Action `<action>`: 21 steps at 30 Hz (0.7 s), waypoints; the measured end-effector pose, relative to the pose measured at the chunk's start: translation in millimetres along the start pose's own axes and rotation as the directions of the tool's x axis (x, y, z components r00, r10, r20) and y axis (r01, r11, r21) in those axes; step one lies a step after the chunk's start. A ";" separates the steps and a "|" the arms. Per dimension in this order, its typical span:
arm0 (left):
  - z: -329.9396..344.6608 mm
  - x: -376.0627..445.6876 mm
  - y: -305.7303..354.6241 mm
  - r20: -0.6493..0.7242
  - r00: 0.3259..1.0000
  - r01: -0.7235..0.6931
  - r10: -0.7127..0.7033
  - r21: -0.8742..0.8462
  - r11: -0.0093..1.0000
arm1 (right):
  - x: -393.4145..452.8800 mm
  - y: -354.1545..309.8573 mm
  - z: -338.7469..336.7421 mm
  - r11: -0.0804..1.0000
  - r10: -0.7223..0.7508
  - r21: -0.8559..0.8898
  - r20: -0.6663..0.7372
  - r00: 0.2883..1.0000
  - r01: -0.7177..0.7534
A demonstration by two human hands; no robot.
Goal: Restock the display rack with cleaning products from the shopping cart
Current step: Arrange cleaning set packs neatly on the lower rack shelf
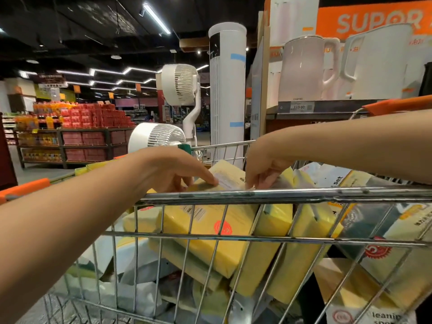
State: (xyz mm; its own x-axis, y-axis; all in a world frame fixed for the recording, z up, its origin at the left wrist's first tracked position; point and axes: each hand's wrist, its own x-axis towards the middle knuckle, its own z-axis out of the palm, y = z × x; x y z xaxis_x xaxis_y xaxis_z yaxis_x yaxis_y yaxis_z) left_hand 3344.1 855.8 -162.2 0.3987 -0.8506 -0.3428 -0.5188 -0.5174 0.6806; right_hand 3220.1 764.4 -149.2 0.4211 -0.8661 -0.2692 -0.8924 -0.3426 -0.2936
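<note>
Two bare arms reach forward over the metal rim of the shopping cart (280, 194), and both hands are down inside it. Left hand (173, 170) and right hand (264, 164) are on the same yellow pack (228, 175), which sits on top of the pile. On the left hand, the fingers (205, 177) lie fairly straight along the near edge of the pack, pressing on it. On the right hand, the fingers are curled down and pinch the pack's other side. Below the hands, behind the cart wires, lie many more yellow packs (210, 232). Down past the right hand sit some clear bags with print on them (371, 230).

I think this is the picking-up step. One pack is being taken, but it is not out of the cart yet.

Next, the left hand likely needs to curl round its side too. Then both hands can lift the pack straight up, high over the rim, so it does not bump the wire. After that it has to go to the display rack. I cannot tell which rack that is. Beyond the right hand is a shelf (327, 108) with white kettles (306, 69), and beyond the left hand stand white fans (180, 84).
</note>
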 end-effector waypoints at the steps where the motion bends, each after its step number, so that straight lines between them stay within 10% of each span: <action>1: -1.4 1.1 -0.4 0.022 1.000 0.000 0.001 -0.035 0.999 | 0.6 -1.2 1.6 1.000 -0.006 -0.004 -0.001 1.000 0.006; 12: -8.5 -12.5 -8.6 -0.132 0.986 -0.154 0.106 -0.449 0.880 | -12.6 3.2 5.3 0.854 -0.067 0.519 0.034 0.997 0.040; 21: -37.0 -51.1 -25.0 -0.529 0.836 -0.461 0.148 -0.529 0.712 | -49.2 -30.9 -3.4 0.658 -0.347 0.605 -0.283 0.894 0.447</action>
State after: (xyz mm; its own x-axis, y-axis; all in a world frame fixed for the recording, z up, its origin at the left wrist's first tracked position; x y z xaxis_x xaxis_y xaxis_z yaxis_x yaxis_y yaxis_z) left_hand 3364.7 915.6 -137.7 0.6564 -0.7380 0.1563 -0.1528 0.0729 0.9856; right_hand 3226.4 816.3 -123.8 0.6402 -0.7586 0.1211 -0.3010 -0.3927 -0.8690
